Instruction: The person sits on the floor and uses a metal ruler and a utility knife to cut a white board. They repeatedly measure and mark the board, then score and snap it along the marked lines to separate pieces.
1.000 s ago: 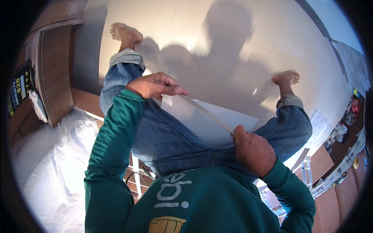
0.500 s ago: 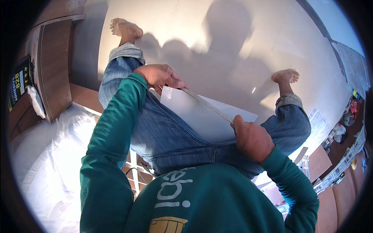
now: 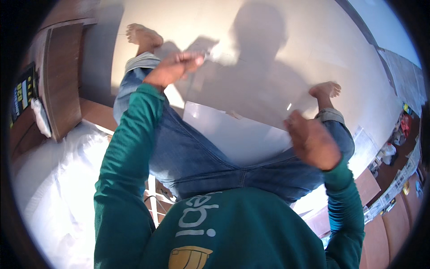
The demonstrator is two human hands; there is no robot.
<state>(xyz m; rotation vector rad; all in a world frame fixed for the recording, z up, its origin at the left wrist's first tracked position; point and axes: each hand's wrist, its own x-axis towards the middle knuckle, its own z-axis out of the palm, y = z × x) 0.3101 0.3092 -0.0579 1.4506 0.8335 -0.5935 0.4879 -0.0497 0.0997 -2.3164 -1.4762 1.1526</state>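
Note:
A white, smooth sheet or panel (image 3: 228,134) lies between my thighs, with a small raised flake (image 3: 234,115) on its far edge. My left hand (image 3: 174,69) is lifted beyond the sheet's left end, near my left foot. Its thumb and fingers are pressed together, with a pale blur at the tips that I cannot make out. My right hand (image 3: 312,141) hovers off the right end of the sheet, beside my right knee. Motion smears its fingers, and whether it holds anything does not show.
My jeans-clad legs (image 3: 197,143) spread around the sheet over a pale floor (image 3: 215,80) with shadows. On the left stand a brown wooden panel (image 3: 62,80) and white plastic wrapping (image 3: 80,179). Bags and clutter (image 3: 389,152) lie along the right side.
Both hands have come away from the sheet: the left moved up and away, the right outward to the right. The thin strip that stretched between them is no longer visible across the sheet.

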